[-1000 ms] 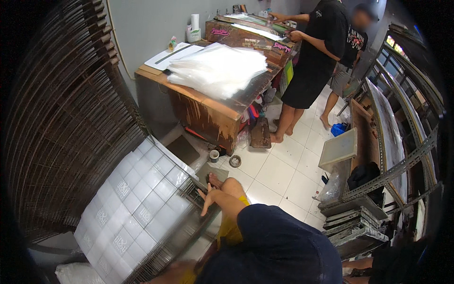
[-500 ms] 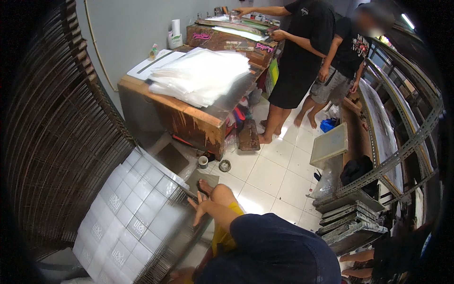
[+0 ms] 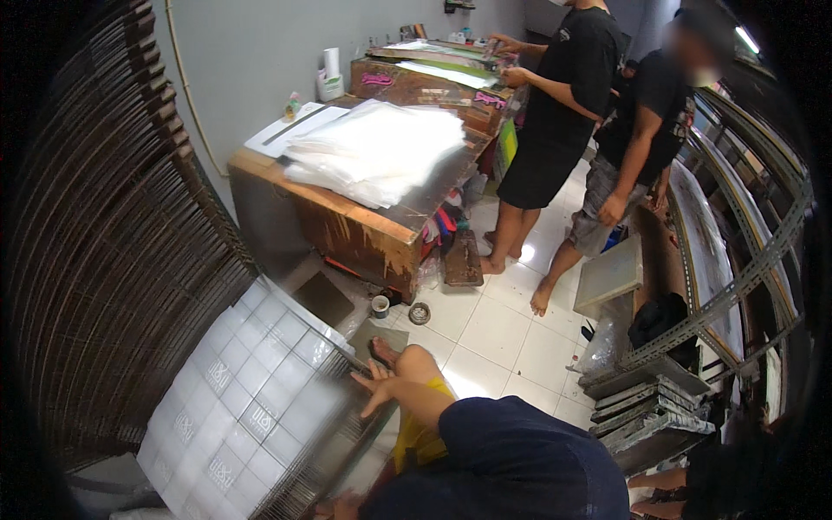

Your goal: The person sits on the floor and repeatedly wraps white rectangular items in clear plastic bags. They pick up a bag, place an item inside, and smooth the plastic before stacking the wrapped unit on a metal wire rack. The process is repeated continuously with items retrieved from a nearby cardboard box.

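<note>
**Printed sheet on a wire rack, your hands at its near edge**

Your right hand (image 3: 379,387) lies with fingers spread and flat against the right edge of the glossy sheet (image 3: 247,394), its grip apart, pressing rather than closing on anything. Your left hand (image 3: 334,505) shows only at the bottom edge of the view, beside the rack's corner; you cannot tell whether its grip is apart or together. The sheet is thin, shiny and pale, printed with a grid of squares, some carrying a small white mark. It rests tilted on a wire rack tray (image 3: 334,433) of fine parallel metal rods, lower left of the view. Above it curves a dark stack of rack trays (image 3: 104,251). Further off, a worn wooden counter (image 3: 347,230) bears a heap of translucent plastic sheets (image 3: 377,152). Two people (image 3: 568,113) stand beside it on the white tiled floor (image 3: 494,334).
</note>
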`<state>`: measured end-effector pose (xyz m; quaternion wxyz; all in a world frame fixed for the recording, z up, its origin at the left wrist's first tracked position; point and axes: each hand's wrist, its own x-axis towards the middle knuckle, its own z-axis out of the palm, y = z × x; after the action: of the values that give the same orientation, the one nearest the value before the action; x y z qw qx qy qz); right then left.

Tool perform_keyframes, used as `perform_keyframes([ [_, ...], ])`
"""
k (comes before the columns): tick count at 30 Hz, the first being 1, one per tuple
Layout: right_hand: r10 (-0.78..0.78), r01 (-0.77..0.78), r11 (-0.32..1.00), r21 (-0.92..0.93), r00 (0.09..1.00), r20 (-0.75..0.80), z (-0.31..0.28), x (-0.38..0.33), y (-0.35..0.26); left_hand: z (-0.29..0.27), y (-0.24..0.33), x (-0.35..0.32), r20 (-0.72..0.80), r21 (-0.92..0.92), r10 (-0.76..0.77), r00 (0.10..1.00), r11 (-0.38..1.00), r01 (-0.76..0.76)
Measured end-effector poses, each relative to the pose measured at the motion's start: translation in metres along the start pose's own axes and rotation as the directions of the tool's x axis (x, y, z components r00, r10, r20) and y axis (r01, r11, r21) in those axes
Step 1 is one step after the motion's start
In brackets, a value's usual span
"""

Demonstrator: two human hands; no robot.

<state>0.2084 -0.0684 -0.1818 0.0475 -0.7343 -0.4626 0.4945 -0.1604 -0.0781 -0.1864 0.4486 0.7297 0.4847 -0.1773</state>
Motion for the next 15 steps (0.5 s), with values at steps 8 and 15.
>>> perform_keyframes([
  [8,-0.136,0.154,0.975,0.157,0.983,-0.123,0.003,-0.008,0.008,0.004,-0.027,-0.005,0.008,-0.051,-0.129,0.992,0.990,0.129],
  [15,-0.134,0.221,0.926,0.305,0.950,-0.281,0.010,0.011,0.013,-0.008,-0.057,-0.005,-0.133,-0.192,-0.157,0.979,0.973,0.130],
])
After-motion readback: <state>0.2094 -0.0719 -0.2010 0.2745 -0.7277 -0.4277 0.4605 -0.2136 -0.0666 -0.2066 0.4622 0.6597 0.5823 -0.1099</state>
